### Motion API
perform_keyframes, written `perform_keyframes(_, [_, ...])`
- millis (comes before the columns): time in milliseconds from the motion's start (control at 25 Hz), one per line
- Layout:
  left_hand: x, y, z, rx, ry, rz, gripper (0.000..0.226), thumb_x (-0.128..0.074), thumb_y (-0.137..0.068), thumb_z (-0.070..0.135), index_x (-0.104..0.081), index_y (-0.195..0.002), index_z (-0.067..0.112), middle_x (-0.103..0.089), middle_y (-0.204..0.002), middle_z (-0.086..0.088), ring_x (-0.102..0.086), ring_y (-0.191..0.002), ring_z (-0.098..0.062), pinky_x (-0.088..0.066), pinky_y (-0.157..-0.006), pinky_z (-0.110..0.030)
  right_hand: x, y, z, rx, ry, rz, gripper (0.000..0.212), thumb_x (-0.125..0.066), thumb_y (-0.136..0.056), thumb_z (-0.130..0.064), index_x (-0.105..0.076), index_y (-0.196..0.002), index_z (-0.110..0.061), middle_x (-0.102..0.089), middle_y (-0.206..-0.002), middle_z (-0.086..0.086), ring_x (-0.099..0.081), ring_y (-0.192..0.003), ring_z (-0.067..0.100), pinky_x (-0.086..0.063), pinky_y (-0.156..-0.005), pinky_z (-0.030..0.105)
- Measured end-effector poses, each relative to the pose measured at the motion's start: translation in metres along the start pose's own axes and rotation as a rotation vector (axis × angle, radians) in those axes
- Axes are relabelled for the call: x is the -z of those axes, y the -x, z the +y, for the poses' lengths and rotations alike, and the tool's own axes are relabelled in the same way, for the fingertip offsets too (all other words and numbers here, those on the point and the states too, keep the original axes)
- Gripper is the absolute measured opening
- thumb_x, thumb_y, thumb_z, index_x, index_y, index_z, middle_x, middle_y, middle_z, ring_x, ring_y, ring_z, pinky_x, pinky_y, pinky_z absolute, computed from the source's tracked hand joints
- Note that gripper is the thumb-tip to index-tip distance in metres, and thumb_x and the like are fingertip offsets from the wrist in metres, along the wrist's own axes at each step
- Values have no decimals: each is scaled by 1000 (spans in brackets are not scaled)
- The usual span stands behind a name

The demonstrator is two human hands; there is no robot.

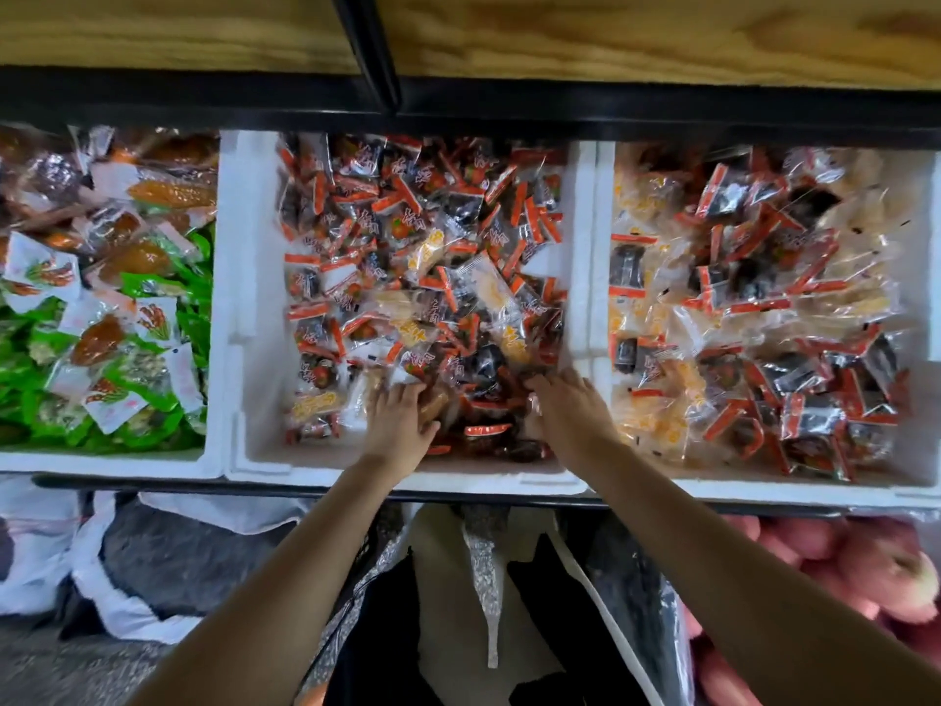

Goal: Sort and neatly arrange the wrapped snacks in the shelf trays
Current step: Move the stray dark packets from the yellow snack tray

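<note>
Snacks (422,257) are lying heaped in three white foam trays on the shelf, and only the head view is showing them.

Both hands are working at the front of the middle tray (254,298). That tray is holding mostly dark packets with red bands, with a few yellow packets (491,287) mixed through them. The left hand (399,425) is lying with its fingers spread and fairly straight on top of the pile, pressing rather than gripping. The right hand (573,415) is reaching in just beside the tray's right wall. Its fingertips are dipping among the wrappers, so I cannot tell whether it is pinching one. The right tray (919,277) is carrying pale yellow packets with many red-banded ones scattered over them. The left tray (102,463) is holding green, white and orange packets. Bags and apples (886,573) are sitting below the shelf.

Sorting is looking far from done, since two trays are still mixed.

Risks, as I am judging them:
- The wrappers are looking glossy and loose, so a sweep toward the front rim could be pushing some over onto the bags below.
- Raking with flat fingers could be burying yellow packets under red ones.
- Pressing hard could be crushing soft contents.
- A handful carried across the wall could be shedding strays into the wrong tray.
</note>
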State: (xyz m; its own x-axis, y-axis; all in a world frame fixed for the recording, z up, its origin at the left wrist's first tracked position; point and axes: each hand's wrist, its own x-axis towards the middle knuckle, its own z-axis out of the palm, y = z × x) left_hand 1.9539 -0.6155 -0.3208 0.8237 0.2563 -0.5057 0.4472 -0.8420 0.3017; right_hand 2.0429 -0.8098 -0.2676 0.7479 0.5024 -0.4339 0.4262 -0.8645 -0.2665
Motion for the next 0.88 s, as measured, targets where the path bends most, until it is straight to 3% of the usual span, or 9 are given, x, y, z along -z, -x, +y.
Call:
perform_keyframes(120, [-3, -4, -1, -16, 58, -54, 52, -61, -91, 29, -42, -135, 9, -44, -136, -12, -42, -127, -28, -32, -109, -37, 0, 2, -3, -14, 15, -16, 23, -54, -92, -13, -60, -114, -10, -58, -117, 7, -49, -114, 23, -37, -95, 31])
perform_keyframes(240, [-4, -1, -6, -39, 115, -134, 37, -56, -94, 25, -47, -125, 7, -58, -117, -11, -59, -101, -24, -50, -86, -35, -2, 11, -3, -45, -52, 0, 17, -59, -90, -19, -62, -106, -14, -63, -103, 4, -58, -98, 21, -39, -81, 25])
perform_keyframes(360, [10, 9, -7, -29, 192, -56, 34, -49, -97, 28, -47, -126, 9, -64, -111, -10, -63, -93, -22, -50, -75, -30, 9, 22, -4, -73, -132, 25, 20, -57, -91, -30, -56, -109, -21, -66, -98, -1, -63, -85, 19, -45, -68, 26])
perform_keyframes(480, [38, 26, 15, -78, 345, 167, 40, -50, -96, 31, -49, -130, 10, -63, -117, -5, -63, -96, -18, -45, -75, -20, 33, 34, 11, -142, -371, 168, 25, -57, -91, -35, -53, -111, -20, -63, -84, -5, -64, -77, 18, -46, -61, 27])
perform_keyframes(560, [51, 32, 49, -149, 422, 211, 43, -50, -97, 30, -46, -136, 13, -62, -115, 1, -63, -94, -14, -43, -73, -14, 47, 43, 36, -203, -483, 290, 29, -59, -90, -34, -53, -114, -18, -64, -71, -3, -63, -67, 18, -50, -59, 31])
perform_keyframes(640, [52, 29, 90, -251, 420, 196, 41, -48, -98, 31, -47, -136, 16, -61, -115, 2, -60, -93, -11, -44, -73, -12, 57, 48, 67, -260, -519, 377, 30, -59, -91, -28, -54, -115, -11, -66, -80, 6, -60, -67, 20, -45, -59, 30])
perform_keyframes(720, [44, 22, 133, -352, 385, 172, 37, -49, -97, 27, -49, -132, 13, -62, -116, -3, -59, -89, -8, -45, -68, -9, 63, 50, 100, -317, -484, 386, 30, -59, -91, -22, -56, -115, -5, -66, -96, 13, -61, -80, 27, -38, -64, 27])
perform_keyframes(800, [29, 14, 174, -391, 378, 127, 36, -52, -96, 23, -50, -129, 9, -60, -120, -5, -59, -94, -10, -45, -74, -11, 67, 52, 127, -356, -437, 326, 30, -60, -91, -23, -57, -115, -6, -66, -103, 14, -61, -87, 29, -39, -66, 26])
perform_keyframes(880, [13, 6, 202, -379, 354, 62, 36, -54, -96, 24, -50, -127, 7, -60, -121, -7, -61, -97, -15, -48, -82, -21, 68, 55, 143, -354, -393, 226, 33, -59, -90, -26, -56, -118, -8, -66, -106, 11, -63, -81, 25, -44, -66, 28])
